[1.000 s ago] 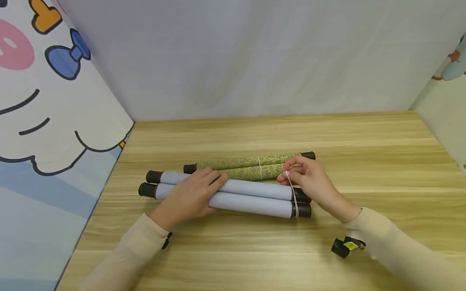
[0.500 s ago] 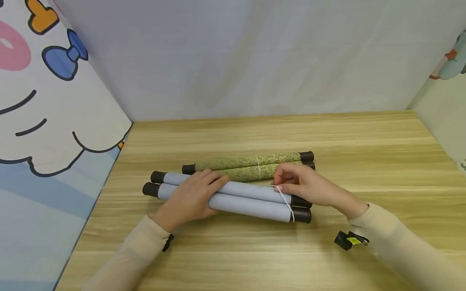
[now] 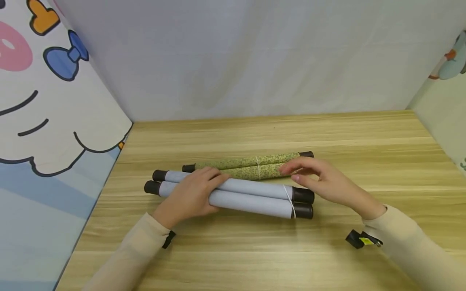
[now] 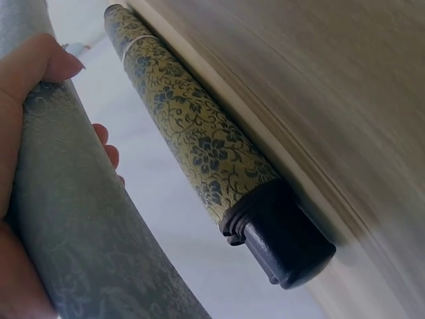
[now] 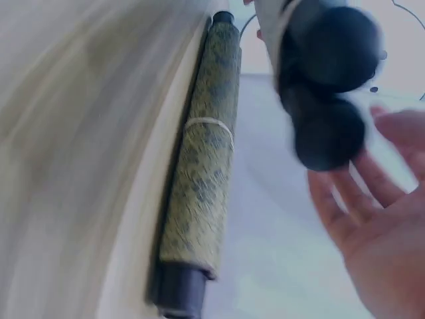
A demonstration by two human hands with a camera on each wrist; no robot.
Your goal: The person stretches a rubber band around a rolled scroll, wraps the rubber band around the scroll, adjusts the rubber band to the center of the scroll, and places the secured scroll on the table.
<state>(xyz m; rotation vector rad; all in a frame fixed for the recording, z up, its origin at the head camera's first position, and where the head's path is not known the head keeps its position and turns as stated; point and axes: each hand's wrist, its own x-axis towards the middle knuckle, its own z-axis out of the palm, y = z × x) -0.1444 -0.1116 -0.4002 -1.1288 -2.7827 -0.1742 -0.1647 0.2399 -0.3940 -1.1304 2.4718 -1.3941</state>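
A pale blue double-rolled scroll with black end knobs is gripped near its left part by my left hand. In the left wrist view the thumb and fingers wrap round the blue roll. A thin white elastic band lies slanted across its right end, by the black knobs. Just beyond that end, my right hand holds nothing, its fingers loosely bent. Behind lies a green-gold patterned scroll, also with black knobs and a white band round its middle; my left fingers partly cover it in the head view.
The wooden table meets a pale cloth backdrop at its far edge. A cartoon-printed panel borders the left side. A small black wrist device hangs under the right sleeve.
My right hand pinched the white band and drew it leftward over the blue scroll's end; now it has let go and moved back right. The left hand keeps its grip.
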